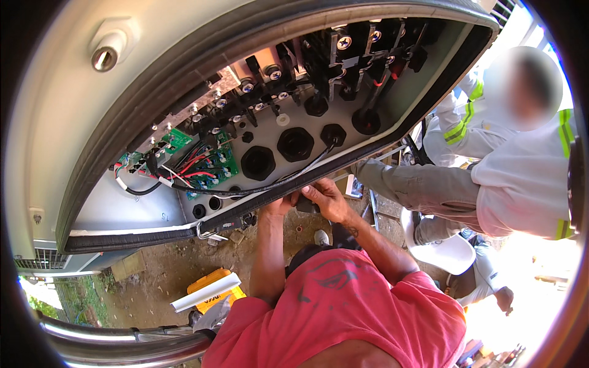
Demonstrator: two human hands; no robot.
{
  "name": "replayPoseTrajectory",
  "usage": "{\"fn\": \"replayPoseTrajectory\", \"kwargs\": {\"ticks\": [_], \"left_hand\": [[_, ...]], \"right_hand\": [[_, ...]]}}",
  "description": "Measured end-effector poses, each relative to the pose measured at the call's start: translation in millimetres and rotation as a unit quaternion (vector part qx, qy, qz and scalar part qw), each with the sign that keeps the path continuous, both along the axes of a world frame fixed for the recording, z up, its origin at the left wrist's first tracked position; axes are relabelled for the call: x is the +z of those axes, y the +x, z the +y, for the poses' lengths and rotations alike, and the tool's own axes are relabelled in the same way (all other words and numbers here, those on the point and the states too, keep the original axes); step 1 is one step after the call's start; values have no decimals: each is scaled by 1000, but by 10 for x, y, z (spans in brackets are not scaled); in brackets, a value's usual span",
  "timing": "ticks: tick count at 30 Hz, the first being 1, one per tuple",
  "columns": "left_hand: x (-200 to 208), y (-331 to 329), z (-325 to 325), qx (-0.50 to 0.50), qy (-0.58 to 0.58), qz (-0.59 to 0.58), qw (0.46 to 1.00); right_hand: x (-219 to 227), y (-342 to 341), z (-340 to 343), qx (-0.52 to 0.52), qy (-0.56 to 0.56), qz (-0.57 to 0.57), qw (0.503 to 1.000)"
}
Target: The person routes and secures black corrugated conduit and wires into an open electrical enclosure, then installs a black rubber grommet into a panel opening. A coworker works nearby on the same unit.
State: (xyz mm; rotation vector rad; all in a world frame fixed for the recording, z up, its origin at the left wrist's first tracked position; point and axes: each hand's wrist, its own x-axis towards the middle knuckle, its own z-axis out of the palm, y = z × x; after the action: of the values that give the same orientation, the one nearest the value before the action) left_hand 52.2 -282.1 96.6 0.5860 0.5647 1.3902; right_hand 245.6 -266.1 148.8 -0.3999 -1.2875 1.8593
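- The right hand (328, 199) is closed on a small dark piece (307, 205), its thumb laid along the top; what the piece is cannot be made out.
- The left hand (277, 205) comes in at 9 o'clock of that piece, its fingertips partly hidden by the rim, so whether it grips anything cannot be told.
- Both hands and the dark piece sit just under the lower rim of an open pale enclosure (142, 210), which spreads from 9 to 2 o'clock.
- Just above the hands, a black cable (251, 192) runs along that rim, from a black gland (333, 134) at 1 o'clock toward 9 o'clock.
- Two larger black hexagonal fittings stand at 11 and 12 o'clock.
- At 10 o'clock lies a green circuit board (227, 161), crossed by red wires (199, 175).
- Screwed terminals (345, 43) line the enclosure's upper part, toward 12 and 1 o'clock.
- At 6 o'clock is the person's red shirt (337, 300).
- A yellow case (208, 282) rests on the ground between 7 and 8 o'clock.
- A co-worker's grey trousers (423, 191) show at 3 o'clock, a white chair (451, 253) at 4.
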Motion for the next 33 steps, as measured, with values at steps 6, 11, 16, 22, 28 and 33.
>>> {"fn": "replayPoseTrajectory", "kwargs": {"ticks": [6, 11, 16, 22, 28, 33], "left_hand": [[-417, -163, 170, 121, 46, 263, 956], [-265, -187, 182, 92, 28, -88, 991], [77, 25, 176, 59, 2, -157, 986], [10, 90, 249, 39, 18, -113, 993], [-358, 46, 280, 39, 32, 2, 999], [-270, -39, 358, -2, 11, -136, 991]], "right_hand": [[134, 55, 47, -120, 223, -232, 939], [145, 104, 122, -242, 426, -416, 766], [38, -34, 77, -303, 449, -431, 722], [-8, 24, 146, -267, 459, -448, 719], [-27, -25, 98, -265, 508, -475, 668], [16, -137, -33, -302, 530, -486, 627]]}}
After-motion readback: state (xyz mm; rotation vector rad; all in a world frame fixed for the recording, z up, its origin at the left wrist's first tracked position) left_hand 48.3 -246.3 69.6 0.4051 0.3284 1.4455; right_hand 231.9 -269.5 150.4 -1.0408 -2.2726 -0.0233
